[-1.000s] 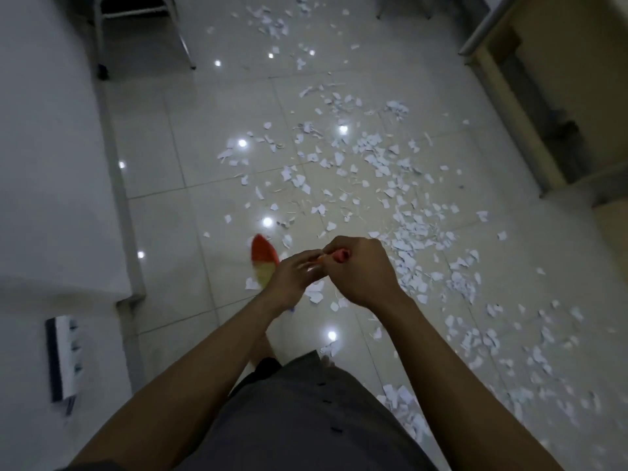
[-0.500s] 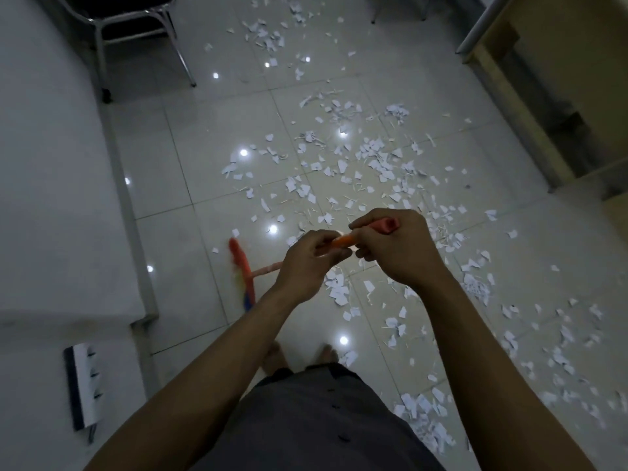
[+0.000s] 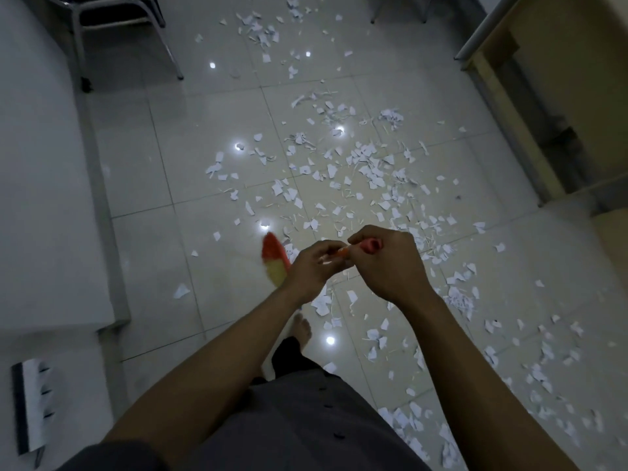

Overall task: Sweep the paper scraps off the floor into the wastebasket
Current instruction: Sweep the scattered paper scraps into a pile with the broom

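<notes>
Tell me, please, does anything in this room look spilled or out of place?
Yes. Torn white paper scraps lie strewn over the tiled floor, thickest ahead and to the right. The left hand and right hand grip the broom.

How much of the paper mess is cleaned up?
Hardly any looks done: paper scraps litter the floor ahead and on the right. In hand: the left hand and right hand both grip the broom handle, with its red and yellow broom head low on the left. Left: gathering nearly all scraps; no wastebasket shows.
</notes>
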